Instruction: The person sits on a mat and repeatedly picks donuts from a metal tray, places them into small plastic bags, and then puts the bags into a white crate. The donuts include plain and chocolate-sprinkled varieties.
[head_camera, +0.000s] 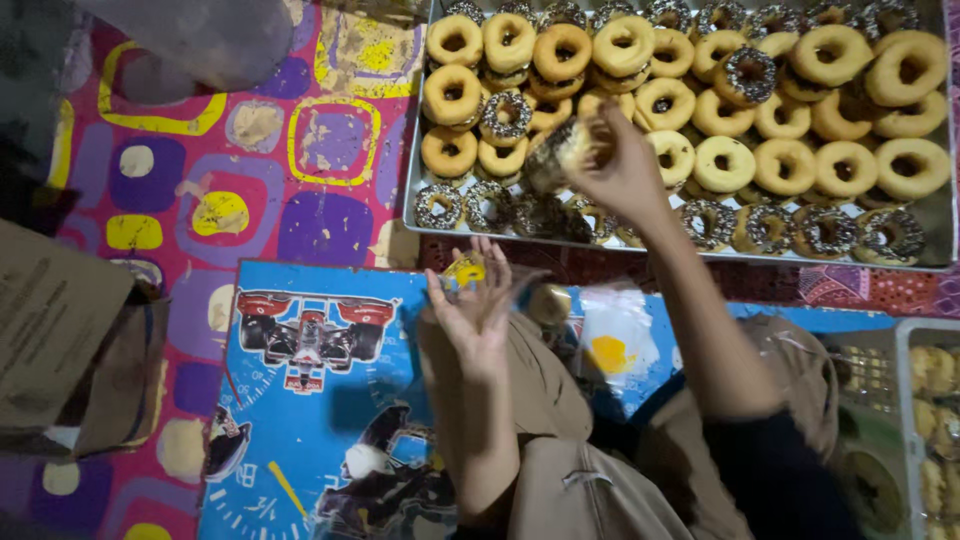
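My right hand (622, 170) is stretched over the near edge of a metal tray (412, 190) and holds a sprinkle-covered doughnut (557, 150), blurred by motion. The tray is packed with plain doughnuts (722, 162), and chocolate-sprinkled doughnuts (810, 228) line its near row. My left hand (472, 305) is raised nearer to me, fingers spread, with a thin clear plastic bag bearing a yellow print (466, 270) against its fingertips. More clear plastic bags (615, 335) lie just right of it on a blue mat.
A blue mat printed with a racing car (310, 340) lies on a purple and pink patterned floor cover (200, 190). A brown cardboard box (70, 340) sits at the left. At the right edge, a clear container (930, 420) holds packed doughnuts.
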